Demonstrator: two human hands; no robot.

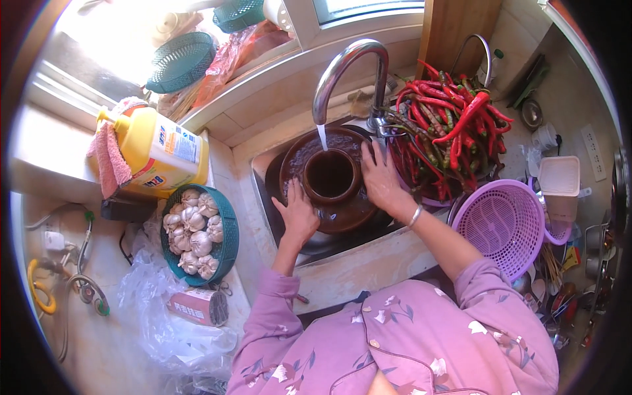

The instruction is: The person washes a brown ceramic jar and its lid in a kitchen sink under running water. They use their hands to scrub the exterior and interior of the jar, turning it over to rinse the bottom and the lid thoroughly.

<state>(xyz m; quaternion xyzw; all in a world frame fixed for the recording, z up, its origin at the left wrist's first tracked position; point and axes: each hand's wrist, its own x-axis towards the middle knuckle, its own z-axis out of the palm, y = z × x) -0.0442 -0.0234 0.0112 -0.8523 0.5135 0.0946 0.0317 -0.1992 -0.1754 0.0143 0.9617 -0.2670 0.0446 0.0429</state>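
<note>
A brown glazed earthenware jar (340, 217) with a round open mouth stands in the metal sink (269, 217). From the curved chrome faucet (345, 57) a stream of water (322, 136) falls on the jar's wet shoulder, at the back of its rim. My left hand (298, 210) lies on the jar's left shoulder with its fingers slightly apart. On the jar's right side rests my right hand (382, 182), fingers spread, a silver bangle (415, 216) on the wrist. Neither hand closes around anything. The inside of the jar is dark.
Red chili peppers (459, 123) are heaped right of the faucet, beside a purple plastic basket (498, 227). Left of the sink are a green basket (229, 242) of garlic bulbs (192, 218), a yellow detergent jug (163, 148), clear plastic bags (153, 296) and a noodle packet (197, 307).
</note>
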